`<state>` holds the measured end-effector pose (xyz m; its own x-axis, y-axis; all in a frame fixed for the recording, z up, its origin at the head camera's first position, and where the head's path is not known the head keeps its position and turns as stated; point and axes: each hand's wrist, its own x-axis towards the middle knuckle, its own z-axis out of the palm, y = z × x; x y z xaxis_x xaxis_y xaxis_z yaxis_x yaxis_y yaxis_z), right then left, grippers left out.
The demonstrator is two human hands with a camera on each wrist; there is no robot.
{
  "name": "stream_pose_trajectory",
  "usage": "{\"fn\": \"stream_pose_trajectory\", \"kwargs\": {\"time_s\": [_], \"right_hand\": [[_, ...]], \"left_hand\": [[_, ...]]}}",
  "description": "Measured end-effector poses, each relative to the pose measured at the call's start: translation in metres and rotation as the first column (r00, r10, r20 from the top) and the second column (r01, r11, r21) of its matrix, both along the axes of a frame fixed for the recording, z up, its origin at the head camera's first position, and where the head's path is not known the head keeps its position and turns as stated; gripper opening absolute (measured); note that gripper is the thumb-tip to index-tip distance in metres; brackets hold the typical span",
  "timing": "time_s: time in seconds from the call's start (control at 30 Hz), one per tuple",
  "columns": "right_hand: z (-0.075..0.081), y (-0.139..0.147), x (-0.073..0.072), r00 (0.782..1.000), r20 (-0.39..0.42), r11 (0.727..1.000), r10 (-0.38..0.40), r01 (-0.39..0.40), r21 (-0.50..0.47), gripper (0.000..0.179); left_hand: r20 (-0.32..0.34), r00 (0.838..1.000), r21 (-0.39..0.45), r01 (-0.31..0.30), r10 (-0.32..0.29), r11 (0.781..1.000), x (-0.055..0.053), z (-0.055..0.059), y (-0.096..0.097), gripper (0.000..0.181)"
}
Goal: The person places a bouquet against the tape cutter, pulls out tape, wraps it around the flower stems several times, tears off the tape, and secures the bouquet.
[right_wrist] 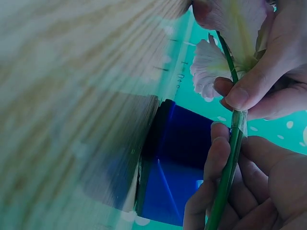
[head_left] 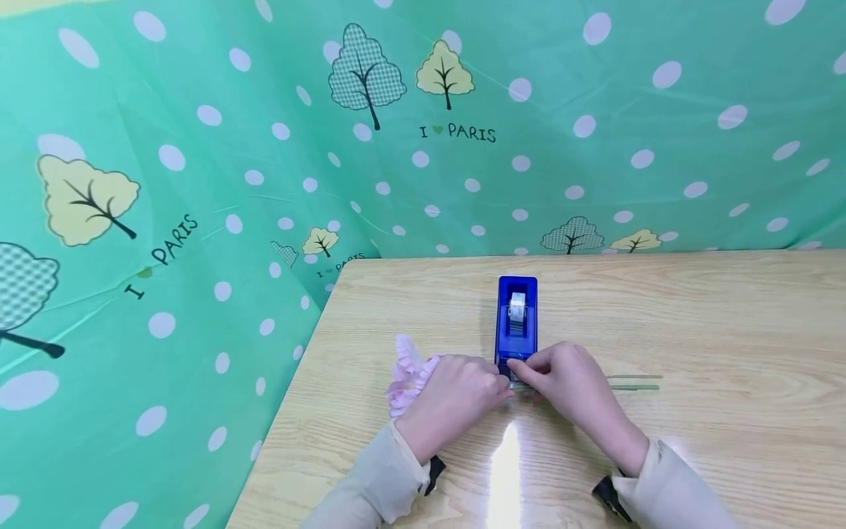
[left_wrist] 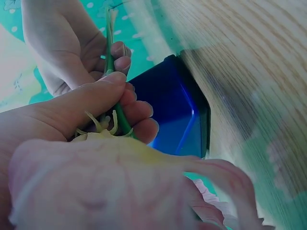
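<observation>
My left hand (head_left: pixel 456 393) pinches the green stem of a pink artificial flower (head_left: pixel 405 378) just below its blossom, thumb on top of the stem. Pale ruffled petals (left_wrist: pixel 110 182) fill the lower part of the left wrist view. Farther along, my right hand (head_left: pixel 573 382) holds the same green stem (right_wrist: pixel 223 196) between thumb and curled fingers. A shiny strip of clear tape (right_wrist: pixel 241 119) lies on the stem between the two hands. Directly behind the hands stands a blue tape dispenser (head_left: pixel 518 344), its near end partly hidden by the fingers.
A tape roll (head_left: pixel 518 305) sits in the dispenser. Thin stem ends (head_left: pixel 636 387) stick out to the right past my right hand. The wooden table (head_left: pixel 740 353) meets a green dotted cloth (head_left: pixel 476 184) at its back and left edges.
</observation>
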<state>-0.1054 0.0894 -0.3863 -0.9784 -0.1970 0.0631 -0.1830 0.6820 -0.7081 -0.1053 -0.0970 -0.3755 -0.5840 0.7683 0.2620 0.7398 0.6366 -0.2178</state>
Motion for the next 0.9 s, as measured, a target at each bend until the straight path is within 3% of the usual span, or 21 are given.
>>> {"fn": "stream_pose_trajectory", "kwargs": {"time_s": [0.27,0.47,0.9], "right_hand": [[0.001,-0.001,-0.002,0.999,-0.04,1.0,0.005,-0.004,0.02,0.037],[-0.011,0.002,0.001,0.996,0.055,0.996,0.075,-0.077,0.033,0.034],[-0.003,0.01,0.0,0.994,0.098,0.998,0.056,-0.054,-0.031,0.027]], "left_hand": [[-0.029,0.999,0.01,-0.039,0.04,0.999,0.0,0.0,0.0,0.03],[-0.025,1.0,-0.091,-0.003,0.0,0.996,0.002,-0.006,0.003,0.021],[0.008,1.0,0.011,-0.012,0.012,1.0,0.003,0.001,0.002,0.022]]}}
